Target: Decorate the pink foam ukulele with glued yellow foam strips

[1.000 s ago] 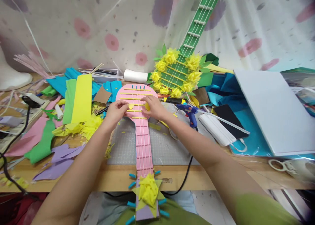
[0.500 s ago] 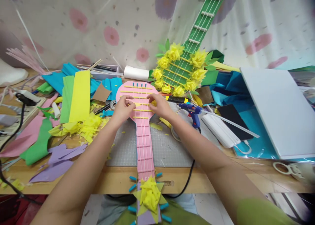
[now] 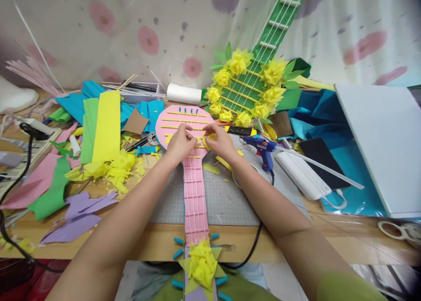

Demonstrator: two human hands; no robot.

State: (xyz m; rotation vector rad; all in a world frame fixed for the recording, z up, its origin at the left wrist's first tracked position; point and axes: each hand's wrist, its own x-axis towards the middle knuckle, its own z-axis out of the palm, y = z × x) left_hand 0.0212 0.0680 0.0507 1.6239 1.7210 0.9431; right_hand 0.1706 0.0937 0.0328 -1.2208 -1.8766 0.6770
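Note:
A pink toy guitar (image 3: pixel 194 178) lies with its neck toward me, its round body on the grey cutting mat (image 3: pixel 226 200). Yellow bars and white strings cross the body. My left hand (image 3: pixel 181 144) is over the strings, finger and thumb pinched together; what is between them I cannot make out. Close beside it, my right hand (image 3: pixel 223 143) pinches a piece of yellow crepe paper (image 3: pixel 209 139) at the body's right edge. A yellow paper flower (image 3: pixel 202 263) with pointed leaves covers part of the purple headstock, among blue pegs.
A green guitar (image 3: pixel 245 90) ringed with yellow flowers leans behind. To the right are a blue glue gun (image 3: pixel 263 147), a white power bank (image 3: pixel 302 176), a dark phone (image 3: pixel 320 160) and scissors (image 3: pixel 393 230). Yellow crepe scraps (image 3: pixel 115 167) and a power strip (image 3: pixel 19 160) lie left.
My left hand has moved right across the strings, closer to my right hand. My right hand has stayed near the body's right edge. The view has shifted slightly.

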